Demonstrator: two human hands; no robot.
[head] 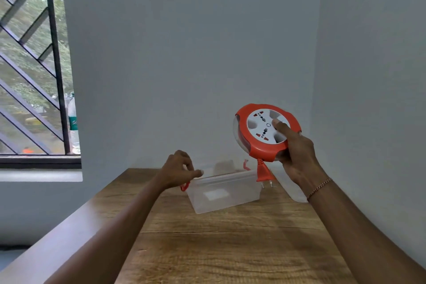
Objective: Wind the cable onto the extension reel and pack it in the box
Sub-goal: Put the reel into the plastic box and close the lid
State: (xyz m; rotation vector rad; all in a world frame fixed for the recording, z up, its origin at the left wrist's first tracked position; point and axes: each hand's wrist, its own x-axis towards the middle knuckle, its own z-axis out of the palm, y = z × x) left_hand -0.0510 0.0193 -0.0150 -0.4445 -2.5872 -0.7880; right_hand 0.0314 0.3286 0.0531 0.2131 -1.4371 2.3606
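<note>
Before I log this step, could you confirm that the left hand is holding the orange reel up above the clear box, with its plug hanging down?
Not quite: the head view shows the right hand holding the orange reel, not the left. The reel is up above the clear box, with its plug hanging down. The left hand is at the box's near corner.

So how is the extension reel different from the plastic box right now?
The extension reel is round, opaque orange and white; the plastic box is rectangular and see-through. The reel is held tilted in the air by the right hand; the box rests on the wooden table, with the left hand at its rim. Both have orange parts.
</note>
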